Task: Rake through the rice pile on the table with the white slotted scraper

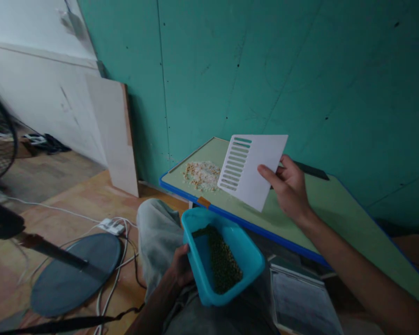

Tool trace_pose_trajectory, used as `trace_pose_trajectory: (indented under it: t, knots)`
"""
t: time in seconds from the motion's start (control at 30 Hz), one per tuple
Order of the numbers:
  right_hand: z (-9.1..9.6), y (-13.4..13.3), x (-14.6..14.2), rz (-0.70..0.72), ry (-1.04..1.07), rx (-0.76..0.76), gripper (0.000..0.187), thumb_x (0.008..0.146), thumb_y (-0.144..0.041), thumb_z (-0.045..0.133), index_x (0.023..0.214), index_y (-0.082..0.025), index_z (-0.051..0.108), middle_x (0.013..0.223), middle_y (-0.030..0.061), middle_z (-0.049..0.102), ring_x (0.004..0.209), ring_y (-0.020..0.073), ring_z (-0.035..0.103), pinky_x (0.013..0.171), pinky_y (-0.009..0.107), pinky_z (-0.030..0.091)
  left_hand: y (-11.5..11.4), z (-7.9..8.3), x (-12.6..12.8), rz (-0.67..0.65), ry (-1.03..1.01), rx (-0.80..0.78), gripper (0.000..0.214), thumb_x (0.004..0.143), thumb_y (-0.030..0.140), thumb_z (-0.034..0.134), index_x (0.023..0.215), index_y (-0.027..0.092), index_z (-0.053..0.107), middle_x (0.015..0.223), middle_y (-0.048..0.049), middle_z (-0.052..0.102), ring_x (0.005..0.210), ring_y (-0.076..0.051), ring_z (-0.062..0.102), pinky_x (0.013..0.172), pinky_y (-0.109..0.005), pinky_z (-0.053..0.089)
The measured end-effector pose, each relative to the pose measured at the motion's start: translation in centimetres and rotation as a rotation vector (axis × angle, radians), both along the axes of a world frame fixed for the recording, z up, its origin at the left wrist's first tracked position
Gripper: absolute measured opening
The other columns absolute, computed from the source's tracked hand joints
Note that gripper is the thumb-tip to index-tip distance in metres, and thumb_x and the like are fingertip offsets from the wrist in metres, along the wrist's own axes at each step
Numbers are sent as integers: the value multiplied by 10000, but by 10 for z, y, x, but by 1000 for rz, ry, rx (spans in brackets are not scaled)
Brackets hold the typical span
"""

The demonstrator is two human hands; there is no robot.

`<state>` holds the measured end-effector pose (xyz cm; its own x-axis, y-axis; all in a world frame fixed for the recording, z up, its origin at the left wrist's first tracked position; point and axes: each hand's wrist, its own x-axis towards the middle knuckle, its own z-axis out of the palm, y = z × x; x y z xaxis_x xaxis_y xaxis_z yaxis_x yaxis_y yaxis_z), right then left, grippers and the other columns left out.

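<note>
My left hand (182, 266) grips the near left side of a blue plastic bin (256, 258) over my lap, its fingers partly hidden behind the wall. Inside the bin lie dark green and pale yellowish grains (223, 265), probably beans. Thumb against fingers, my right hand (290, 188) pinches the edge of a flat white plastic sheet (261, 156) with a row of slots along its left side. The sheet is held tilted above the table. Left of it, a spread pile of white and yellow-brown grains (200, 176) rests on the tabletop, partly covered by the sheet.
The pale green table (321, 204) has a blue edge and stands against a green wall (212, 70). A dark flat bar (312, 170) lies at its back. At left are a fan base (78, 272), a power strip (111, 226) with cables, and a leaning board (108, 135).
</note>
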<state>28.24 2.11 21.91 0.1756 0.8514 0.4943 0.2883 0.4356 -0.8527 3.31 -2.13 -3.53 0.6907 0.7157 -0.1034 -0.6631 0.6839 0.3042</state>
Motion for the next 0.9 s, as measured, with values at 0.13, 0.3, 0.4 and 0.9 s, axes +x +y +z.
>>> trace_pose_trajectory:
  t: [0.13, 0.3, 0.4, 0.9]
  knots:
    - [7, 52, -35, 60, 41, 88, 333, 826, -468, 783, 999, -264, 585, 977, 56, 778, 869, 251, 737, 729, 390, 604, 14, -5, -16, 119, 22, -23, 220, 717, 373, 867, 849, 205, 813, 960, -119, 835, 1147, -408, 721, 1066, -542, 523]
    - [3, 95, -75, 76, -9, 144, 295, 852, -479, 715, 985, -269, 556, 1030, 70, 768, 919, 242, 730, 774, 385, 597, 17, -14, -47, 267, 39, -16, 80, 805, 314, 790, 809, 246, 832, 890, -83, 841, 1195, -375, 709, 1108, -505, 493]
    - [-8, 104, -86, 73, 2, 160, 279, 844, -460, 719, 955, -261, 558, 1002, 76, 767, 897, 243, 734, 764, 383, 584, 14, -18, -60, 349, 19, -8, 195, 765, 270, 810, 956, 275, 851, 893, -53, 846, 1226, -361, 695, 1132, -476, 472]
    - [-33, 107, -85, 19, -60, 133, 292, 850, -478, 701, 1000, -252, 592, 944, 80, 802, 817, 247, 754, 678, 366, 570, 25, -14, -53, 444, -198, 149, 519, 1041, 405, 360, 1101, 199, 832, 916, -100, 842, 1129, -312, 743, 1172, -496, 408]
